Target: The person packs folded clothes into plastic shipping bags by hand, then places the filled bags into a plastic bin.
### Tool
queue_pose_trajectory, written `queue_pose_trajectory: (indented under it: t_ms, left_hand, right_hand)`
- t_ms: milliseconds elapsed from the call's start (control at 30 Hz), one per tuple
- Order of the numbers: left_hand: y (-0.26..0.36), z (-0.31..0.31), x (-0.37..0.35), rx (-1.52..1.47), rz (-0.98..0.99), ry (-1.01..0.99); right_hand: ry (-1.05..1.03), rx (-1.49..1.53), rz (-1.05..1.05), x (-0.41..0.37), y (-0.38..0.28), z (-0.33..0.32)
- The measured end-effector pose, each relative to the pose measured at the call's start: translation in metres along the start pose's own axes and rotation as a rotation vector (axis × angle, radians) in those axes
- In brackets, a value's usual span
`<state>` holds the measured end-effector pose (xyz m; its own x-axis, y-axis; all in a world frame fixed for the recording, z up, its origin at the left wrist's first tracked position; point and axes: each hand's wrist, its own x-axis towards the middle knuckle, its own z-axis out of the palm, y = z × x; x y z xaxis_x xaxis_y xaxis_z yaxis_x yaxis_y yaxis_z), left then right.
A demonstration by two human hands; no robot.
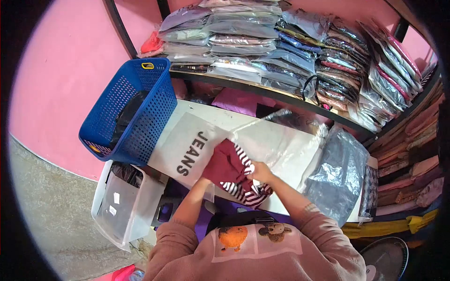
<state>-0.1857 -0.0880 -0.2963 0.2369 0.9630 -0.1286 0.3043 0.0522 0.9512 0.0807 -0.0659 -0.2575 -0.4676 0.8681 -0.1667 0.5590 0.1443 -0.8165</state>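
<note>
A maroon garment with black-and-white striped parts is bunched between my two hands, over the white table. My right hand grips its striped edge on the right, with a small white piece beside the fingers. My left hand is at the garment's lower left edge; the cloth covers its fingers, so their pose is hidden. Beneath and left of the garment lies a clear-whitish plastic bag printed JEANS. More clear plastic spreads on the table just beyond my right hand.
A blue basket with dark cloth inside stands at the table's left end. Below it is a whitish bin. Bagged clothes fill the shelf behind. A dark garment in plastic lies at the right, near stacked fabrics.
</note>
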Motion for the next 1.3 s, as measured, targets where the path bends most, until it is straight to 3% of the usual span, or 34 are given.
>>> queue_pose_trajectory:
  t_ms: [33,67,133,200,333,367,467,600,667,700,800,833,867,900,933,967,1000,1100,1133,1200,1233,1267,1300]
  left_hand:
    - [0.006,-0.010,-0.005,-0.033,-0.059,-0.008]
    - [0.008,-0.020,-0.006,-0.067,-0.117,-0.014]
    - [0.007,-0.042,0.001,0.032,-0.063,0.044]
    - [0.006,-0.056,0.005,0.122,-0.024,0.092]
    - [0.059,-0.042,0.006,0.390,0.123,0.036]
    - [0.068,-0.035,0.004,0.587,0.226,0.037]
    - [0.086,-0.017,-0.009,0.527,0.241,-0.077]
    - [0.102,-0.009,-0.023,0.613,0.121,-0.184]
    - [0.109,-0.007,-0.018,0.649,0.209,-0.180]
    - [0.114,-0.007,-0.015,0.653,0.228,-0.184]
    - [0.127,-0.011,-0.006,0.628,0.326,-0.179]
    - [0.135,-0.014,-0.007,0.612,0.329,-0.177]
    - [0.144,-0.017,-0.010,0.597,0.332,-0.176]
    - [0.155,-0.021,-0.017,0.615,0.201,-0.156]
    - [0.151,-0.024,-0.021,0.692,0.205,-0.020]
    - [0.142,-0.026,-0.028,0.767,0.208,0.116]
    - [0.134,-0.028,-0.037,0.841,0.212,0.252]
    - [0.097,-0.032,-0.071,0.949,-0.111,0.470]
    - [0.078,-0.034,-0.078,0.969,-0.200,0.524]
    - [0.033,-0.038,-0.081,0.828,-0.047,0.541]
    - [0.027,-0.039,-0.081,0.753,0.024,0.544]
    - [0.021,-0.040,-0.080,0.708,0.042,0.621]
    - [0.016,-0.041,-0.075,0.662,0.060,0.701]
  right_hand:
    - [-0.056,-0.193,0.076,0.001,0.002,0.011]
    - [0.041,-0.262,0.001,-0.002,-0.001,0.019]
    - [-0.009,-0.400,0.054,-0.004,-0.016,0.021]
    - [-0.019,-0.464,-0.031,-0.008,-0.031,0.026]
    - [-0.127,-0.572,-0.116,0.002,-0.044,0.037]
    - [-0.110,-0.545,-0.106,0.006,-0.050,0.036]
    - [-0.044,-0.293,0.132,0.031,-0.047,0.033]
    - [0.238,0.275,0.273,0.054,-0.008,0.052]
    - [0.196,-0.063,0.107,0.058,-0.026,0.055]
    - [0.012,-0.138,0.070,0.057,-0.031,0.050]
    - [0.056,-0.098,-0.239,0.092,-0.010,0.073]
    - [-0.097,-0.043,-0.229,0.103,-0.016,0.063]
    - [-0.045,0.059,-0.216,0.109,-0.016,0.062]
    - [0.008,0.163,-0.202,0.116,-0.016,0.064]
    - [0.060,0.265,-0.186,0.121,-0.015,0.067]
    - [0.258,-0.249,-0.155,0.124,-0.012,0.074]
    - [0.199,-0.221,-0.089,0.125,-0.008,0.078]
    - [0.026,-0.195,0.097,0.149,0.043,0.099]
    - [-0.004,0.102,0.059,0.147,0.039,0.094]
    - [-0.070,0.691,-0.014,0.137,0.024,0.081]
    - [-0.092,0.849,0.087,0.141,0.023,0.085]
    - [-0.228,1.049,0.325,0.141,0.020,0.081]
    - [-0.117,0.969,0.368,0.147,0.022,0.092]
